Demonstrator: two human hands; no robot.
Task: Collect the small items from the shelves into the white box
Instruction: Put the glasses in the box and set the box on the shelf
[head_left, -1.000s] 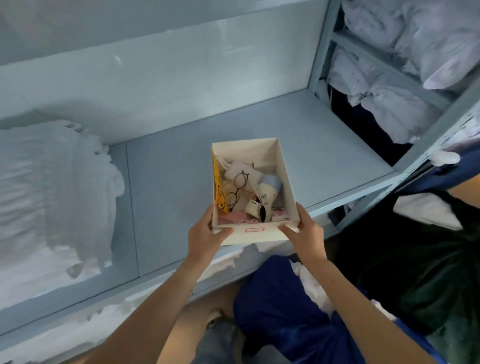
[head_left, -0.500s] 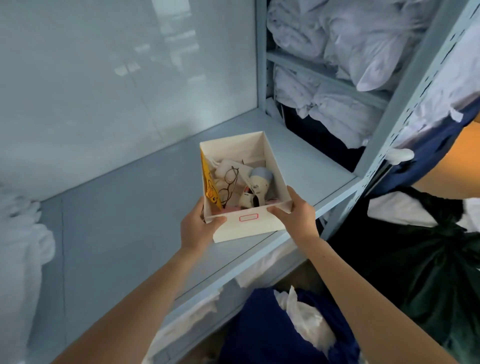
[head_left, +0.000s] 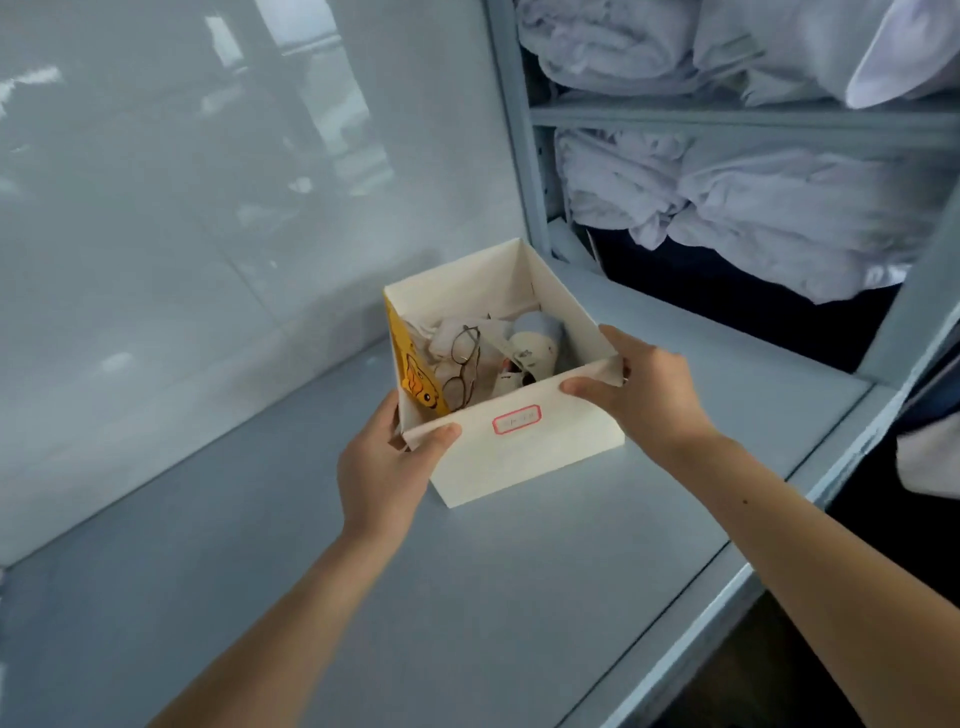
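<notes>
box (head_left: 524, 457) is resting on the shelf (head_left: 519, 597), glasses (head_left: 462, 364) inside | left hand (head_left: 387, 462) and right hand (head_left: 644, 387) are pinching its front corners | advice: keeping it level, sliding slowly

Behind the shelf you have a pale glossy wall panel (head_left: 208, 208) that catches blurred reflections. To your right, a grey-blue upright post (head_left: 522, 130) separates this bay from the next one. In that next bay you see crumpled white linens (head_left: 727, 208) packed under a crossbar (head_left: 727, 117), with more rolled white bundles (head_left: 649, 47) above it. Below the linens lies something dark (head_left: 727, 296), too shadowed to tell. At your far right edge, a bit of white cloth (head_left: 930, 457) shows past the frame.
</notes>
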